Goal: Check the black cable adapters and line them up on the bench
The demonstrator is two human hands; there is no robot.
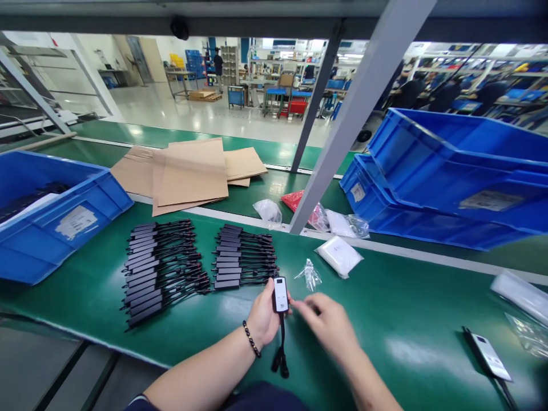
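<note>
On the table (398,325), two rows run side by side: left row (143,279), right row (229,264). Bin (36,251) left of both; cardboard (192,171) behind. Stacked bins (445,165) right rear — packet (339,255) before them. Device (280,297) in left hand (262,319) — second device (488,353) far right.

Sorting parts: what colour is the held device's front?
The device's front is mostly whitish; see the head view.

Legible text: none. Handheld device (279,295), white faceplate (280,292): small dark characters (281,305) below a dark window (279,281), too small to read. Second device (487,353), lying at far right: faint marks on white face (490,355), likewise unreadable. Blue bin (38,248) at left: worn white label (76,222) on outer wall, lettering indecipherable. Stacked blue bins (428,157) at right: small pale label (358,192) and larger pale label (491,200), print blurred on both.
</note>
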